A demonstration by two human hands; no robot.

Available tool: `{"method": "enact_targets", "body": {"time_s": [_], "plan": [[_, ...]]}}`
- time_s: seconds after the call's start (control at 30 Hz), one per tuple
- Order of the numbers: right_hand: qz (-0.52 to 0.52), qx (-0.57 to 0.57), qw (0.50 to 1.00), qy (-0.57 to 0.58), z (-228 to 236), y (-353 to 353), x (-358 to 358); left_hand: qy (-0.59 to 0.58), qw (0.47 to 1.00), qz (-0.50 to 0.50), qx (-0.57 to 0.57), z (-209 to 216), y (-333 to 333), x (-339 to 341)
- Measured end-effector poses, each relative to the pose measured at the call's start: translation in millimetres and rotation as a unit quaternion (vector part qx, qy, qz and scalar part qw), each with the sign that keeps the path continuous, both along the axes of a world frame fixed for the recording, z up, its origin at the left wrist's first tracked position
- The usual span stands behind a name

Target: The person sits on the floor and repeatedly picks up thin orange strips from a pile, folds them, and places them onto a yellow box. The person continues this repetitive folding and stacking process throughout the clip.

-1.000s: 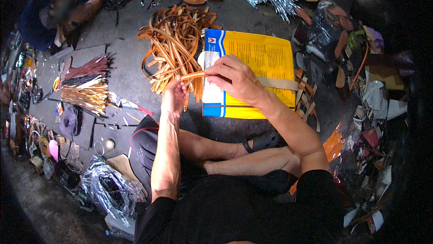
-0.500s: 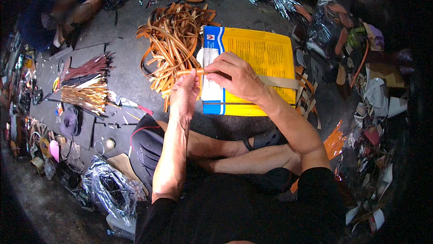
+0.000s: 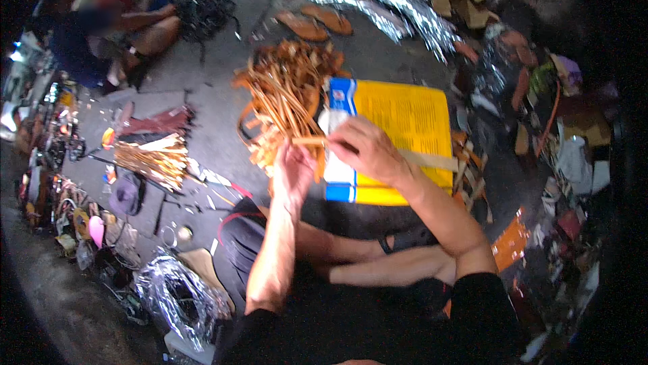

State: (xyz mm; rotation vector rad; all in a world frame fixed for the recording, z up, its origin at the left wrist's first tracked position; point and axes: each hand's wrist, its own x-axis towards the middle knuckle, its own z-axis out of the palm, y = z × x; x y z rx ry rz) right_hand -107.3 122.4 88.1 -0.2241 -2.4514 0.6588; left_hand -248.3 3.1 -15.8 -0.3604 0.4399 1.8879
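Between my two hands a short tan strap [image 3: 310, 141] is stretched level, just left of the yellow package. My left hand [image 3: 294, 168] pinches its left end between thumb and fingertips, palm partly turned up. Over the package's left edge, my right hand [image 3: 370, 151] is closed on the other end, its fingertips pressed together. The yellow package [image 3: 405, 115] with a blue and white edge lies flat in front of me, a beige band [image 3: 428, 159] across it. A heap of tan and brown straps [image 3: 290, 88] spreads on the floor beyond my left hand.
Bundles of dark red strips [image 3: 162, 122] and pale tan strips [image 3: 152, 157] lie to the left. Brown sandals [image 3: 304, 26] and shiny silver strips [image 3: 398, 10] are at the far side. Another person [image 3: 81, 47] sits far left. Scraps crowd the right; clear plastic [image 3: 179, 301] lies near left.
The whole view has shifted, so the scene sits lower and further right. Both hands keep their pinch on the strap, at about the same place beside the package.
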Motion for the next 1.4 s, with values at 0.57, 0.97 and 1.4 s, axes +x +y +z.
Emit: {"method": "enact_targets", "body": {"time_s": [0.57, 0.97, 1.4], "plan": [[0.021, -0.011, 1.000, 0.002, 8, -1, 6, 0.233, 0.959, -0.078, -0.141, 9, -9, 5], [0.005, -0.014, 1.000, 0.017, 9, -2, 3, 0.116, 0.988, -0.067, -0.077, 51, 0, 20], [0.020, -0.010, 1.000, 0.015, 4, 0, 8, 0.268, 0.948, -0.073, -0.156, 13, -4, 7]]}}
